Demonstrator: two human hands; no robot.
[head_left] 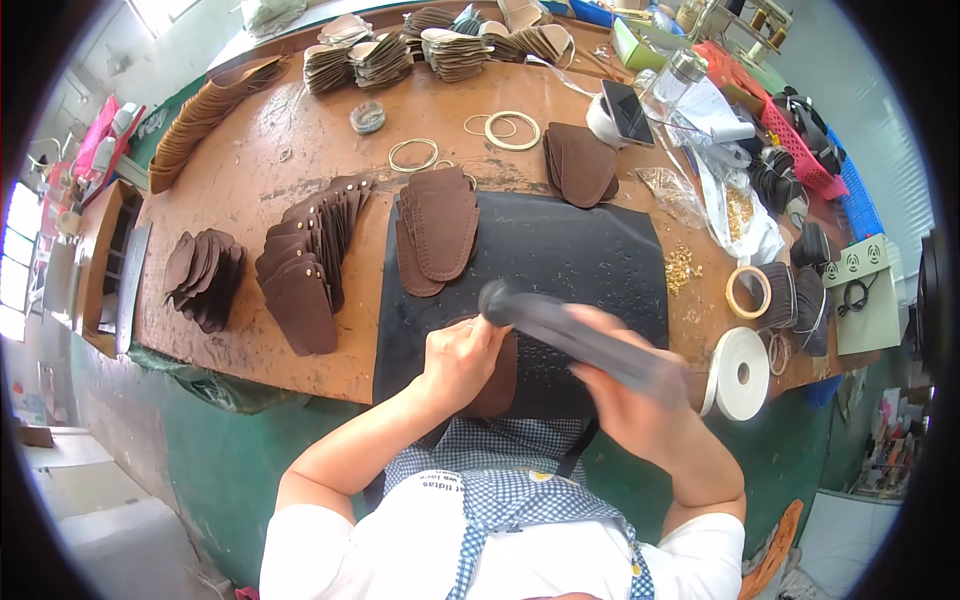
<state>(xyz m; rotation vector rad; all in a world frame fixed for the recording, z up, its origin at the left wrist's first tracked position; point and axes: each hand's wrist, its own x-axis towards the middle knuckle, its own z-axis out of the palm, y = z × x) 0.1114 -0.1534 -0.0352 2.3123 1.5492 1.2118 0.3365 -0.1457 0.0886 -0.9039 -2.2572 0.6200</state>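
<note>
On a black mat's (605, 240) near edge, a flat, reddish-brown leather piece (499, 385) is partly covered by the curled left hand (460, 358); whether anything is pinched cannot be told. A blurred dark hammer (560, 330) is gripped by the right hand (645, 408). Farther, dot-edged leather pieces (447, 230) are stacked.

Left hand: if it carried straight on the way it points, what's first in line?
Probably the end of the dark hammer-like tool held by the right hand, right at the left hand's fingertips. Depth is unclear: the tool is blurred and may sit above that line.
</note>
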